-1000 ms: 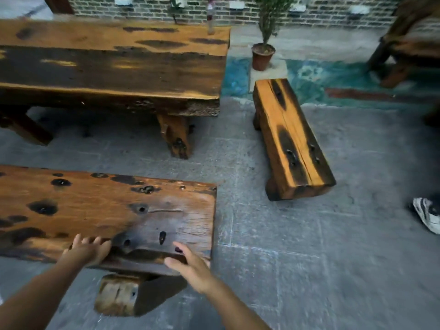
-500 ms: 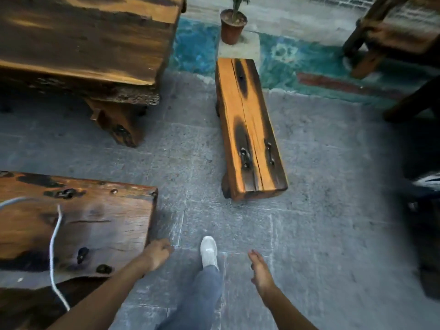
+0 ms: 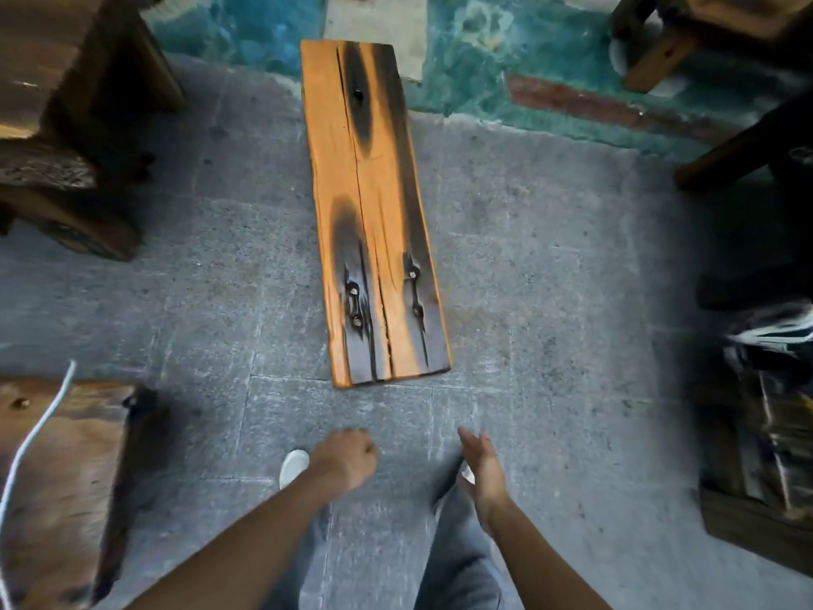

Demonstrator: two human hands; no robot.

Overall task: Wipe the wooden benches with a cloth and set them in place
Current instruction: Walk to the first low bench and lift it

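The left hand (image 3: 347, 457) hangs curled in a loose fist, gripping nothing; the right hand (image 3: 484, 471) is open, fingers straight. Both hover above the stone floor (image 3: 550, 301), near the orange bench (image 3: 374, 204).

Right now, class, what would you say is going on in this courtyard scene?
A person is walking across the stone floor toward an orange, char-marked wooden bench straight ahead. Neither hand holds anything: the left hand is loosely fisted and the right hand is open. No cloth is in view. A darker bench sits at the lower left with a white cord across it. The orange bench is untouched.
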